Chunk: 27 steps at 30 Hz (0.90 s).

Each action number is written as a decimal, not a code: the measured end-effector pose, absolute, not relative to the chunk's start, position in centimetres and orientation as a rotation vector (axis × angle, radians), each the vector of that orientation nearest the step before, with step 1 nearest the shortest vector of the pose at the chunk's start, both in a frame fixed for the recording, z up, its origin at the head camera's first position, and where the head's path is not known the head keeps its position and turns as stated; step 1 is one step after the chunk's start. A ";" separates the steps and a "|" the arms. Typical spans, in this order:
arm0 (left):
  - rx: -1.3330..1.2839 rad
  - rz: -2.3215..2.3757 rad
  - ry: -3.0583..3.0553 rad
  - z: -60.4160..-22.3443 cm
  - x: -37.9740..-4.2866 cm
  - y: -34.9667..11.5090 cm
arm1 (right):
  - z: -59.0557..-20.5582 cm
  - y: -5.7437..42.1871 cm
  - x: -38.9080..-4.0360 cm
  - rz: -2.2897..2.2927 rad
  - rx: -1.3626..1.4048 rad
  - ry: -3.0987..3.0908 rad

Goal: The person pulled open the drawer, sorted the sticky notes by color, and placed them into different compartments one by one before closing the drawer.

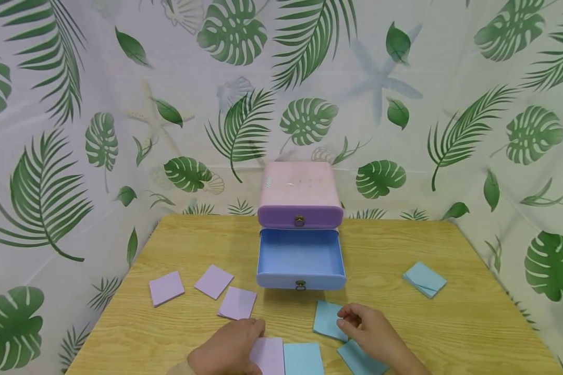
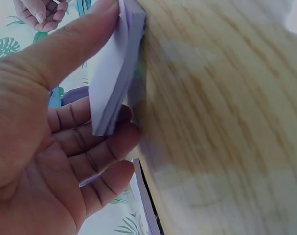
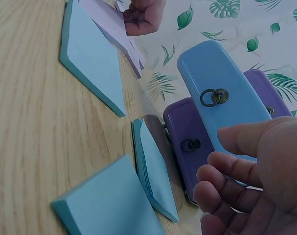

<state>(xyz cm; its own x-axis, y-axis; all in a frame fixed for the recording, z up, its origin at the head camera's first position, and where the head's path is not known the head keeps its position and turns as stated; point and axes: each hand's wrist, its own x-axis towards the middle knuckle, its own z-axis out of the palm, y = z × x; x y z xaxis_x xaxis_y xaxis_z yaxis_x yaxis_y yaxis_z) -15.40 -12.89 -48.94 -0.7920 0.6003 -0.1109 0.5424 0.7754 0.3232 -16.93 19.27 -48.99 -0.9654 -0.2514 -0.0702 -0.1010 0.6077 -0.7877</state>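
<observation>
My left hand point(image 1: 230, 346) grips a purple sticky-note pad point(image 1: 271, 357) at the table's front. In the left wrist view its thumb lies along the pad point(image 2: 109, 73), with fingers at the other side. A blue sticky-note pad point(image 1: 304, 359) lies right beside that purple one. My right hand point(image 1: 372, 333) hovers with loosely curled fingers, holding nothing. Below and beside it are two blue pads, one nearer the drawers point(image 1: 327, 319) and one closer to me point(image 1: 358, 358). The right wrist view shows the hand point(image 3: 256, 171) apart from the pads.
A small drawer chest point(image 1: 300, 182) stands at the back middle. Its blue drawer point(image 1: 301, 282) is pulled out, with nothing inside; the purple drawer point(image 1: 281, 216) above is closed. Several purple pads point(image 1: 166, 288) lie at the left, and blue pads point(image 1: 424, 279) lie at the right.
</observation>
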 end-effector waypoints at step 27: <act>0.874 1.004 2.648 -46.9 -17.4 -13.9 | -47.0 19.7 -19.0 -1.325 -0.171 2.842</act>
